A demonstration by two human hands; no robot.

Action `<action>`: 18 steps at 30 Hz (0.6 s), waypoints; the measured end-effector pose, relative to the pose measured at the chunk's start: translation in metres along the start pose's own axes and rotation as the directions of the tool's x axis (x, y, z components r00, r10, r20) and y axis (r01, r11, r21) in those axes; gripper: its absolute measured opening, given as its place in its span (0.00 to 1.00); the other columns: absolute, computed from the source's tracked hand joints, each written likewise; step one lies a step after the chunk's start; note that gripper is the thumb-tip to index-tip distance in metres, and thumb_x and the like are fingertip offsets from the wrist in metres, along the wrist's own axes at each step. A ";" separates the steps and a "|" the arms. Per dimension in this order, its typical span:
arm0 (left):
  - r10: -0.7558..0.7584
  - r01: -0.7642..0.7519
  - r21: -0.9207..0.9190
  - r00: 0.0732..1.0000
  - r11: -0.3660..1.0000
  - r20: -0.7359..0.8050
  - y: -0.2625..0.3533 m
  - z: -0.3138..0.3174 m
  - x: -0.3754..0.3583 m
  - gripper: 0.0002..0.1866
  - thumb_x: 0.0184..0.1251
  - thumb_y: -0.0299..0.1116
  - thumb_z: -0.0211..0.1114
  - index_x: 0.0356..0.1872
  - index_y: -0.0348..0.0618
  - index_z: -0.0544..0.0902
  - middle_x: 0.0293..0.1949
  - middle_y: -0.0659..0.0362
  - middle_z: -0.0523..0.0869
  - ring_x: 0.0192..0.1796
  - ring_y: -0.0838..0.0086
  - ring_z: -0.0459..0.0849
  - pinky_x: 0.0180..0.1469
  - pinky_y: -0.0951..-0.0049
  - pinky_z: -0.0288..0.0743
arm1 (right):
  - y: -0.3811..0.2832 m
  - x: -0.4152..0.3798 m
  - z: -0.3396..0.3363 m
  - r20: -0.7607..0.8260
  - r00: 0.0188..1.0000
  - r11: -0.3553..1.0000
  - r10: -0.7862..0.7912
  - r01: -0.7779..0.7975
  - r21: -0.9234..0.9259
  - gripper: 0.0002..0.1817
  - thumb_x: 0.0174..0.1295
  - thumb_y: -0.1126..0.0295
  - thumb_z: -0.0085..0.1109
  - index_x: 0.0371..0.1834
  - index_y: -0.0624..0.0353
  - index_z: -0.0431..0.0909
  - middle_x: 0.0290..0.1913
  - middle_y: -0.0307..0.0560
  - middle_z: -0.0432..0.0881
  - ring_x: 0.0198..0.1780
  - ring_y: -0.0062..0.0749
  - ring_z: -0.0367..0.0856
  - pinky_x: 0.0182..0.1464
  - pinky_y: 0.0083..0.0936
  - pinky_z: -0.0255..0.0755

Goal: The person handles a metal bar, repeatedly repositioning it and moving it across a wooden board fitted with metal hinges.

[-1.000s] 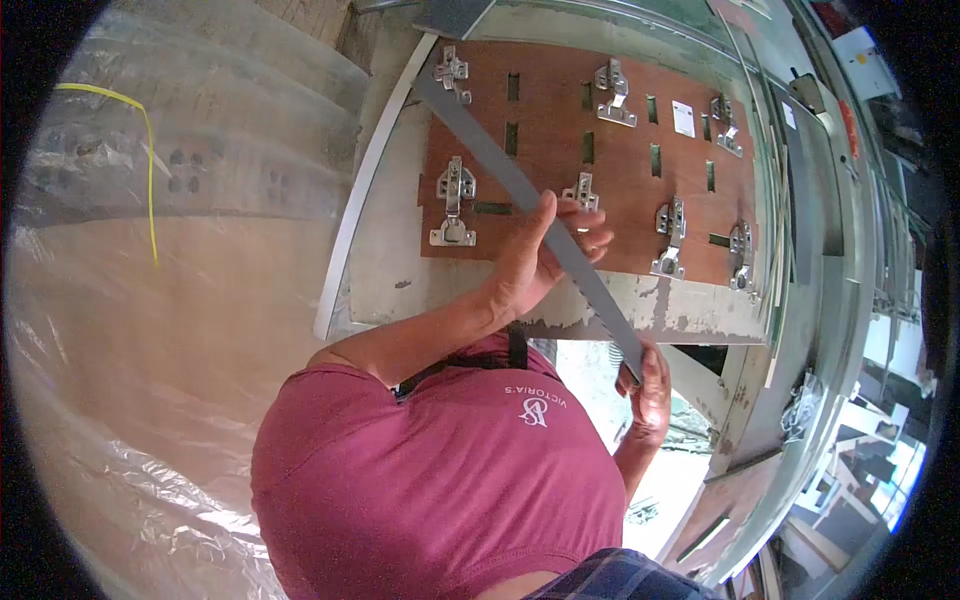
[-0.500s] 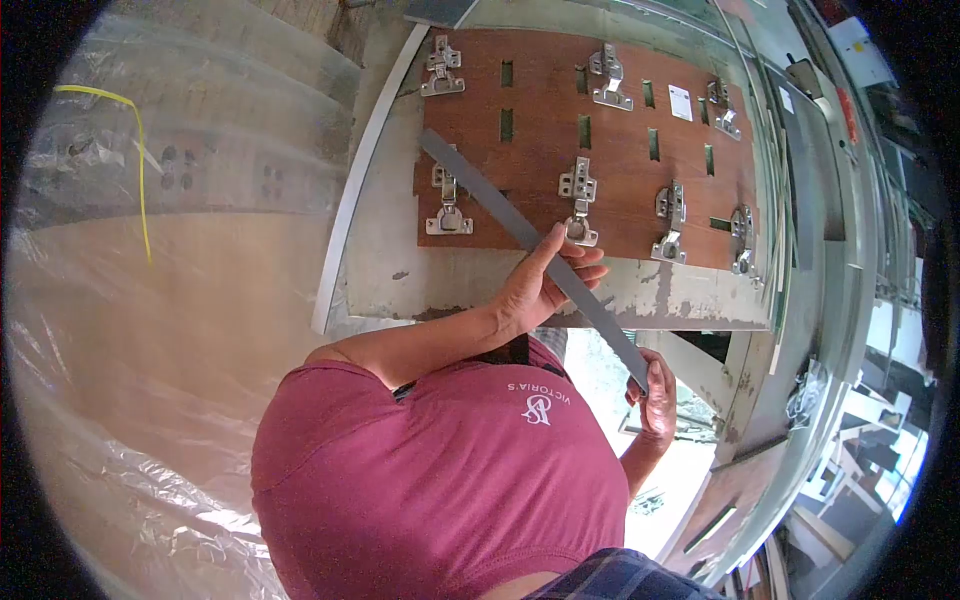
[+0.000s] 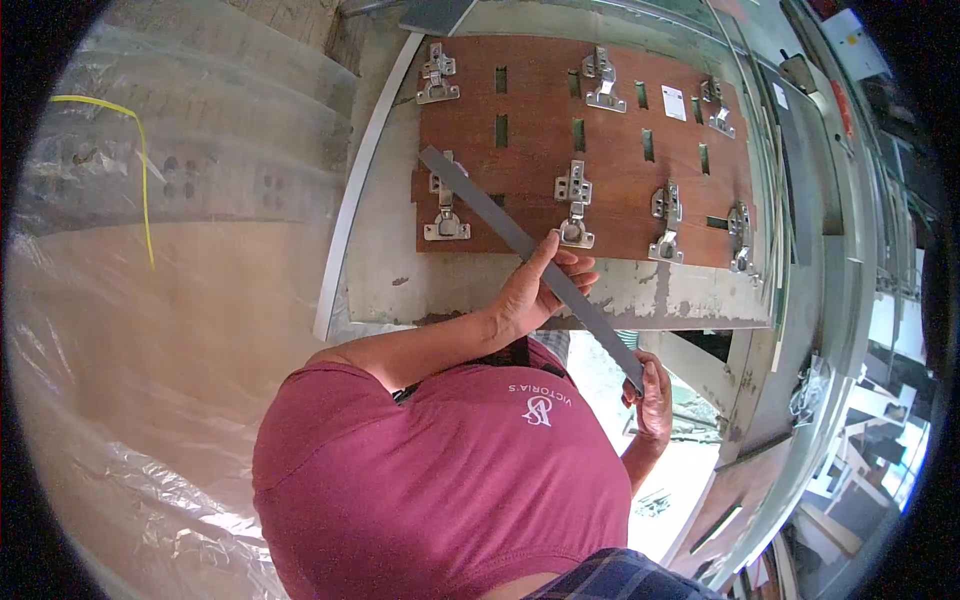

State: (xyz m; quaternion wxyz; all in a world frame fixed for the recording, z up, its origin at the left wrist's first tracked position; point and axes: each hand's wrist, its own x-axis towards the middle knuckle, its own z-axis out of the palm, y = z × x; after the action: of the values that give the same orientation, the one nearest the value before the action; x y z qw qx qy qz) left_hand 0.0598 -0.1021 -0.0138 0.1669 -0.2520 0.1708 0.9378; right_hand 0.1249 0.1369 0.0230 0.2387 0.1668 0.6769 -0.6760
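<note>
A long flat grey strip [image 3: 500, 222] slants from above the brown board down to the right, beside my body. My left hand [image 3: 538, 288] holds it near the middle, thumb on top and fingers beneath. The strip's lower right end is gripped by my right hand [image 3: 650, 398], in front of my shirt. Under the strip's upper end, a metal hinge [image 3: 446, 225] on the board [image 3: 620, 150] is partly covered. Another hinge [image 3: 574, 200] stands just above my left hand. Several more hinges are fixed on the board, among small rectangular slots.
The board lies on a worn pale table [image 3: 400, 290]. A white strip [image 3: 365, 180] runs along its left side. Farther left, clear plastic sheeting [image 3: 200, 330] covers a large surface with a yellow band [image 3: 145, 200]. Long thin strips [image 3: 770, 190] lie at the right.
The strip's upper end has dipped slightly towards me. Both hands keep their grip, with only small shifts. The view has moved a little.
</note>
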 end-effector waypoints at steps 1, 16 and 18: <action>-0.019 0.019 0.004 1.000 1.000 -0.011 0.000 0.001 -0.001 0.19 0.59 0.53 0.58 0.30 0.46 0.78 0.39 0.51 0.82 0.44 0.58 0.80 0.50 0.57 0.72 | 0.001 -0.002 -0.001 -0.004 1.000 1.000 0.000 0.000 0.001 0.34 0.54 0.39 0.52 0.42 0.65 0.73 0.16 0.34 0.69 0.16 0.15 0.66 0.17 0.13 0.56; -0.285 0.238 0.279 0.948 0.930 0.144 -0.050 0.043 0.031 0.25 0.60 0.56 0.55 0.36 0.39 0.75 0.45 0.45 0.78 0.52 0.57 0.77 0.55 0.56 0.68 | 0.050 -0.050 -0.034 -0.191 0.979 0.973 -0.077 0.116 0.200 0.26 0.62 0.49 0.47 0.49 0.63 0.69 0.19 0.37 0.72 0.18 0.16 0.67 0.21 0.16 0.64; -0.317 0.275 0.263 0.940 0.925 0.129 -0.054 0.040 0.037 0.24 0.59 0.55 0.56 0.37 0.40 0.76 0.44 0.46 0.78 0.52 0.57 0.76 0.55 0.56 0.68 | 0.051 -0.052 -0.034 -0.226 0.972 0.969 -0.070 0.120 0.215 0.26 0.63 0.49 0.47 0.49 0.63 0.69 0.19 0.37 0.72 0.18 0.16 0.67 0.21 0.16 0.65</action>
State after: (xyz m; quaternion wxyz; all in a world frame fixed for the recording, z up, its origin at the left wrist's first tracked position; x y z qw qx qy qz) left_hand 0.0341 -0.0295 -0.0133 0.3501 -0.1726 0.2284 0.8919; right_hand 0.1923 0.1773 0.0079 0.1100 0.2328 0.6244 -0.7374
